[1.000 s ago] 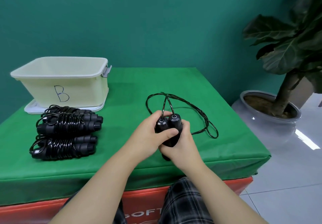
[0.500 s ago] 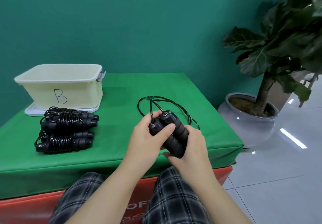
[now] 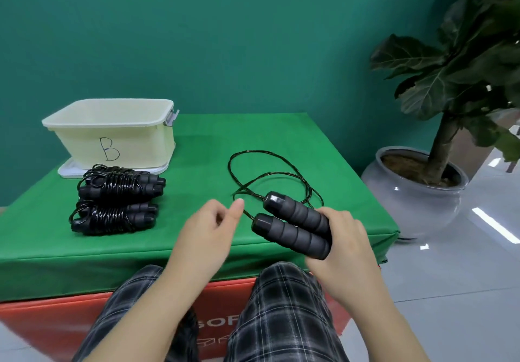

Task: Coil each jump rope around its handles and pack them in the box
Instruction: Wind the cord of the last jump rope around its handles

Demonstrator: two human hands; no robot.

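- Right hand [image 3: 342, 245] clasps both handles [image 3: 292, 228] side by side, so cord [image 3: 270, 176] can wrap round the pair.
- Left hand [image 3: 208, 226] holds nothing, fingers loose, near cord.
- Cord slack on table [image 3: 197, 142]; box [image 3: 112, 133] far left, behind coiled ropes [image 3: 118, 198].

Left hand [image 3: 209, 225] off handles [image 3: 292, 228], now apart to their left, fingers [image 3: 237, 205] loosely curled near cord [image 3: 270, 176]. Right hand [image 3: 342, 245] alone grips both handles, now tilted flatter, caps pointing up-left. Cord loops spread wider on table [image 3: 197, 164].
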